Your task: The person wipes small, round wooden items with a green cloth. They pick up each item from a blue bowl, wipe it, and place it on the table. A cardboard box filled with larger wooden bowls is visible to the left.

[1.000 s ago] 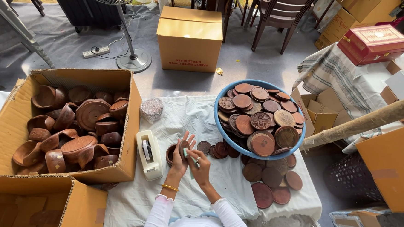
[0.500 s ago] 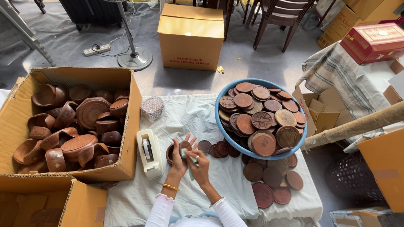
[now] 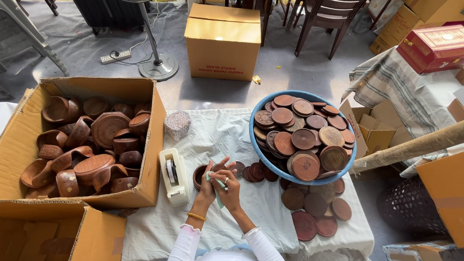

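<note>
A view straight down onto a table (image 3: 227,225) draped in white cloth, outdoors on grey matting.

At the left, a big open cardboard box (image 3: 17,145) is heaped with dark wooden bowls (image 3: 91,147), tipped every which way. A second open box (image 3: 41,234) sits in front of it, its contents hard to make out. At the upper right of the table, a blue basin (image 3: 253,134) is piled with round wooden lids (image 3: 303,137), some carved with rings. More lids lie flat on the cloth: a loose group (image 3: 315,209) below the basin and a smaller row (image 3: 253,173) beside the hands. A white tape dispenser (image 3: 173,176) stands just right of the big box, with a small speckled bundle (image 3: 178,124) behind it.

At the centre, the person's two hands meet over the cloth. The left hand (image 3: 207,183), a gold bangle at its wrist, is closed round a small wooden bowl (image 3: 200,175) held just above the table. The right hand (image 3: 230,187), wearing a ring, pinches a small pale-green piece (image 3: 219,191), perhaps tape or cloth; it is too small to tell. It presses against the left hand at the bowl.

Judging by the piles, the work is partway: one bowl is in hand, many bowls wait in the box, and many lids remain in the basin and on the cloth. No finished bowl-and-lid set can be seen.
</note>
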